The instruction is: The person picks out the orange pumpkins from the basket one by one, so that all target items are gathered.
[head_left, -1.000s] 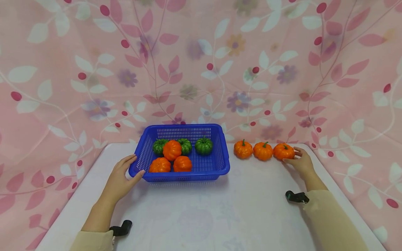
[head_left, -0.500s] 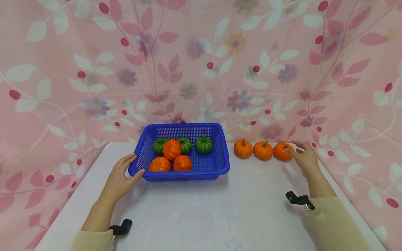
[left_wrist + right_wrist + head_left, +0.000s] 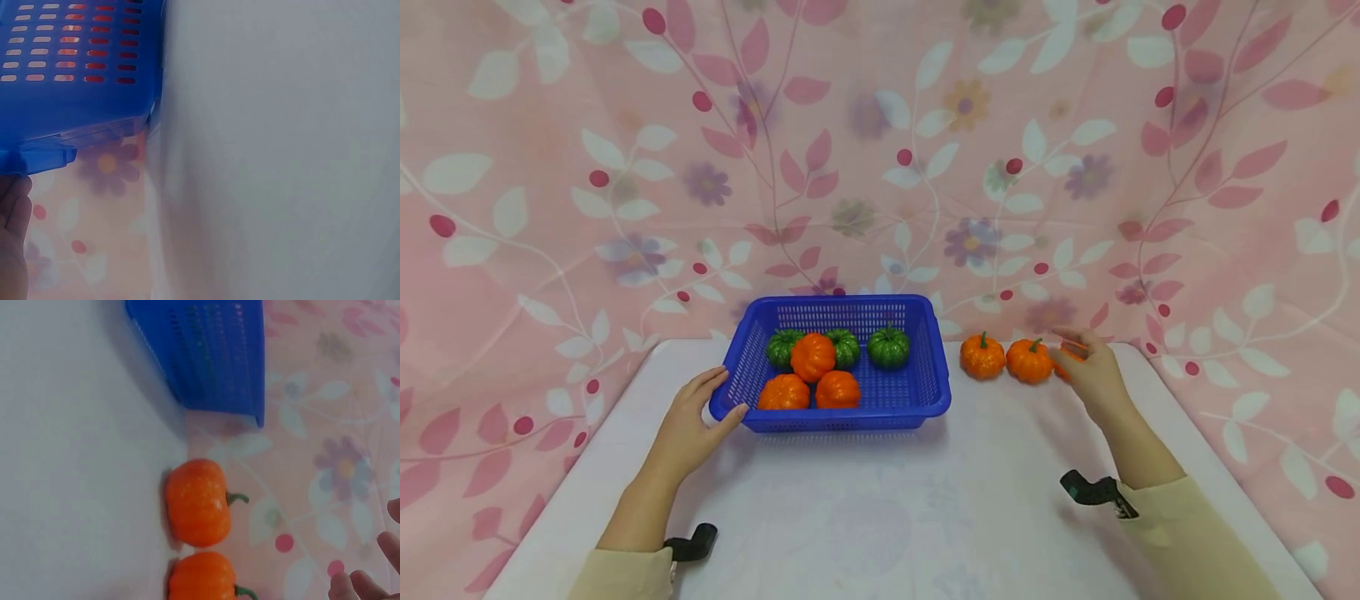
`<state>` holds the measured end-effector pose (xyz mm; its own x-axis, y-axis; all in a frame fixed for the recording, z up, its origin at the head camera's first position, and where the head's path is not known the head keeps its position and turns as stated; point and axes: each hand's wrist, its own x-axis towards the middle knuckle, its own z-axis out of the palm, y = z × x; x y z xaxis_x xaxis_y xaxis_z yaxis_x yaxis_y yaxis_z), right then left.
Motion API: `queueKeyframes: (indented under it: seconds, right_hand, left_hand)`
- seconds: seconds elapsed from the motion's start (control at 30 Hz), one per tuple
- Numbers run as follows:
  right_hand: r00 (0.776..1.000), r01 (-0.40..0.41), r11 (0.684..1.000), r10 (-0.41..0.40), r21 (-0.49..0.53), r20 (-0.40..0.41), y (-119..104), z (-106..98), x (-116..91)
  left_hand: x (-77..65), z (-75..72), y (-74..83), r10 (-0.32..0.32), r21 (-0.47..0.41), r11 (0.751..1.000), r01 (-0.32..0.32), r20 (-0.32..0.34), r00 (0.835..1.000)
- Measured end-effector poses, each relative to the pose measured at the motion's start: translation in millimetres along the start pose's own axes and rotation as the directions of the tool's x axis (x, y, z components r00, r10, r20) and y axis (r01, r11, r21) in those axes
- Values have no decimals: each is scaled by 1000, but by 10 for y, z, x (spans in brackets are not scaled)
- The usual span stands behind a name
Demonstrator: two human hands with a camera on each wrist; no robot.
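Note:
My left hand [image 3: 685, 429] rests with straight, spread fingers and thumb against the near left corner of a blue plastic basket [image 3: 842, 418]; its fingertips meet the rim in the left wrist view. My right hand [image 3: 1099, 385] hovers with loosely bent fingers over the rightmost small orange pumpkin [image 3: 1063, 367], mostly hiding it in the head view. Left of that hand, a middle orange pumpkin [image 3: 1030, 362] and another orange pumpkin [image 3: 982, 357] sit in a row. In the right wrist view my fingers [image 3: 391, 549] are spread and hold nothing.
Inside the basket lie a stacked orange pumpkin [image 3: 812, 358], two more orange ones along the front, and a green pumpkin [image 3: 888, 348] right of two other green ones. A white-covered table [image 3: 880, 517] reaches back to a pink floral cloth [image 3: 880, 167].
My right hand has let go of the rightmost pumpkin, drawn back right, then moved left over it. The left hand and basket have stayed in place.

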<state>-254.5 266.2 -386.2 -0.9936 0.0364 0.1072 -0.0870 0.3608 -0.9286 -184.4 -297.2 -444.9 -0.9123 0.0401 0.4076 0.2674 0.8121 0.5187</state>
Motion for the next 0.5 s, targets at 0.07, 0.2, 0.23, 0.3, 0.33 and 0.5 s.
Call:
queueKeyframes:
  seconds: [0.07, 0.2, 0.23, 0.3, 0.33, 0.5]
  right_hand:
    - [1000, 3, 1000, -4, 16, 31, -60, 106, -28]
    - [997, 20, 999, -22, 28, 71, -167, 335, -51]
    - [997, 27, 999, -29, 30, 74, -191, 394, -53]
    - [996, 39, 999, -42, 28, 78, -233, 510, -56]
    - [996, 49, 998, -51, 25, 76, -253, 570, -57]
    - [989, 99, 993, -106, 69, 105, -349, 883, -95]
  left_hand:
    - [-2, -6, 8, 2, -1, 1000, -2, -6, 1000]
    - [-4, -1, 9, 8, -5, 1000, -8, -12, 1000]
    - [-5, 2, 7, 7, -8, 1000, -8, -13, 1000]
    - [-8, 5, 3, 7, -12, 1000, -7, -10, 1000]
    - [-10, 9, 0, 5, -13, 1000, -5, -9, 1000]
    - [-15, 14, -15, -12, -8, 1000, 12, 4, 1000]
